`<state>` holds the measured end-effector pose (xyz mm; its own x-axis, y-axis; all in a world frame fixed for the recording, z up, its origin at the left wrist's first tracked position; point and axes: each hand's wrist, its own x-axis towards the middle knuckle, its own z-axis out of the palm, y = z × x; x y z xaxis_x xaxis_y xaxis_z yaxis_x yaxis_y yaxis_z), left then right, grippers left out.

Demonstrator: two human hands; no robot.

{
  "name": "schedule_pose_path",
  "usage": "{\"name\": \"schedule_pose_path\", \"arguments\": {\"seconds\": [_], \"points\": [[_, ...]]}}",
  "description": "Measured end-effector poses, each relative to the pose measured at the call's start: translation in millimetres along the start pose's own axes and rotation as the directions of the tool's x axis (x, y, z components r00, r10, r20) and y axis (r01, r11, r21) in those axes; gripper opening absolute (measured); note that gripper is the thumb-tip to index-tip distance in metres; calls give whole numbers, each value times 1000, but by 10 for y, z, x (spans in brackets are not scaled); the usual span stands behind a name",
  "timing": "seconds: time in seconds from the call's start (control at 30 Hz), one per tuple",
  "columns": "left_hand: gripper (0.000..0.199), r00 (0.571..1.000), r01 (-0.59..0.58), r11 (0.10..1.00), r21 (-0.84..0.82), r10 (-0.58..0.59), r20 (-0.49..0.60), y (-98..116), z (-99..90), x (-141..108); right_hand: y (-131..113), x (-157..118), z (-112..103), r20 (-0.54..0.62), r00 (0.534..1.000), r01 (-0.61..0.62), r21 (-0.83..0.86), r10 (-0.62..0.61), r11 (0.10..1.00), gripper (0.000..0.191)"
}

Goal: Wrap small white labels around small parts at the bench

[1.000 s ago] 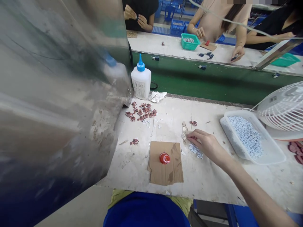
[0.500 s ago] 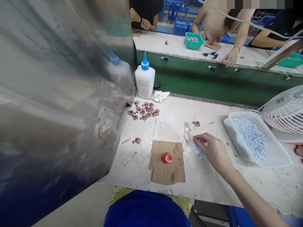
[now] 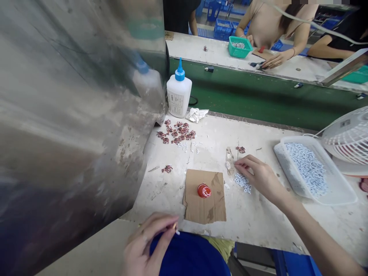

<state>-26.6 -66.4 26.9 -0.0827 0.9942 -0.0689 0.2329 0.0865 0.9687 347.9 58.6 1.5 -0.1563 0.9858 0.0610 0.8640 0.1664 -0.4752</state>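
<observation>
My left hand (image 3: 149, 243) is over the table's front edge, thumb and finger pinched on a tiny piece with an orange-brown part and a white tip, too small to name. My right hand (image 3: 255, 174) has its fingertips pinched together just above a small pile of pale blue-white pieces (image 3: 243, 183); what they hold, if anything, is too small to make out. Between the hands, a small red cup (image 3: 204, 190) with a glossy, whitish-streaked top stands on a cardboard square (image 3: 198, 212). A strip of tape-like material (image 3: 230, 163) lies beside my right fingertips.
Dark red, claw-like pieces (image 3: 179, 132) lie in a cluster at the back left, near a white bottle (image 3: 178, 96) with a blue nozzle and a crumpled tissue (image 3: 197, 114). A translucent basket (image 3: 342, 189) and a fan (image 3: 347, 134) stand right. A metal panel (image 3: 86, 115) blocks the left. Co-workers sit opposite.
My left hand has come into view at the bottom, pinching a tiny piece. The right hand stays by the pale pile, almost unmoved. Across the belt, a co-worker's hand has shifted left onto dark pieces.
</observation>
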Motion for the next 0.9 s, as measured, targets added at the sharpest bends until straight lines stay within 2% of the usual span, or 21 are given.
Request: {"name": "schedule_pose_path", "arguments": {"seconds": [0.07, 0.13, 0.23, 0.33, 0.4, 0.53, 0.6, 0.77, 0.9], "points": [[12, 994, 58, 992, -116, -47, 94, -23, 183, 182, -2, -11, 16, -19, 1000, 20, -31, -20, 999, 40], [21, 989, 114, 983, -145, -99, 109, -3, 282, 309, -8, -28, 32, -44, 999, 27, -46, -29, 999, 38], [31, 977, 201, 964, -174, -183, 112, 45, 289, 385, -72, -58, 44, -88, 996, 24, -22, -26, 999, 32], [40, 967, 243, 949, -200, -219, 133, 55, 241, 380, -279, -133, 63, -121, 992, 24, 55, -17, 998, 21], [43, 968, 234, 952, -199, -208, 142, 39, 228, 362, -489, -226, 96, -105, 994, 38, 134, -24, 990, 13], [17, 981, 164, 977, -136, -147, 126, -2, 251, 338, -875, -437, 195, -41, 997, 81, 278, -73, 957, 8], [15, 989, 108, 991, -83, -99, 109, -14, 268, 343, -980, -497, 240, -39, 995, 100, 318, -93, 943, 10], [16, 992, -7, 1000, -24, 10, 123, 0, 294, 390, -1027, -493, 304, -65, 992, 127, 343, -111, 931, 17], [19, 993, -12, 1000, -5, 13, 114, 20, 295, 393, -1011, -467, 335, -79, 989, 147, 356, -127, 923, 19]]}}
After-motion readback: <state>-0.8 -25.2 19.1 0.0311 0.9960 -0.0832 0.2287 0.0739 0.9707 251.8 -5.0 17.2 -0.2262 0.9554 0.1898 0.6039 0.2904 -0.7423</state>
